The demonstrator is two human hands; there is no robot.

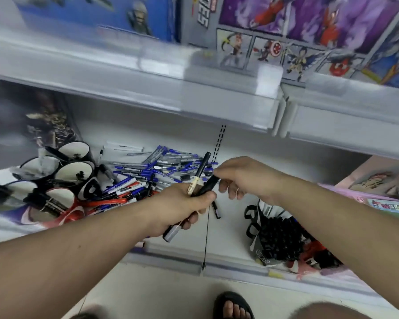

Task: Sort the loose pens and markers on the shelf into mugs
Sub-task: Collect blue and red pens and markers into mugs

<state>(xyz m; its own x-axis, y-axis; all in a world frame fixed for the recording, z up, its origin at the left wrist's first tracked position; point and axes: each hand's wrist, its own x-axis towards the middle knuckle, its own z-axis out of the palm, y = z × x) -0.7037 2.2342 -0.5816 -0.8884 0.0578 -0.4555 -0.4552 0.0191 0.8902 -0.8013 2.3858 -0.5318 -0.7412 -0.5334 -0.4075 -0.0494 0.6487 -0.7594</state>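
Observation:
A heap of loose pens (161, 169), mostly blue-capped with some red ones, lies on the white shelf (230, 229). My left hand (182, 208) grips a bundle of black markers (199, 173) above the shelf's middle. My right hand (242, 176) pinches the upper end of one black marker in that bundle. Several empty mugs (74, 171) with black and red outsides lie clustered at the left. A mug (276, 236) at the right is packed with black-capped markers. One black marker (216, 210) lies alone on the shelf under my hands.
An upper shelf (194, 95) overhangs the pens closely. Boxed toys and picture cards stand above and at the far left. Pink boxes (378, 194) sit at the right. My sandalled foot (233, 307) is on the tiled floor below the shelf edge.

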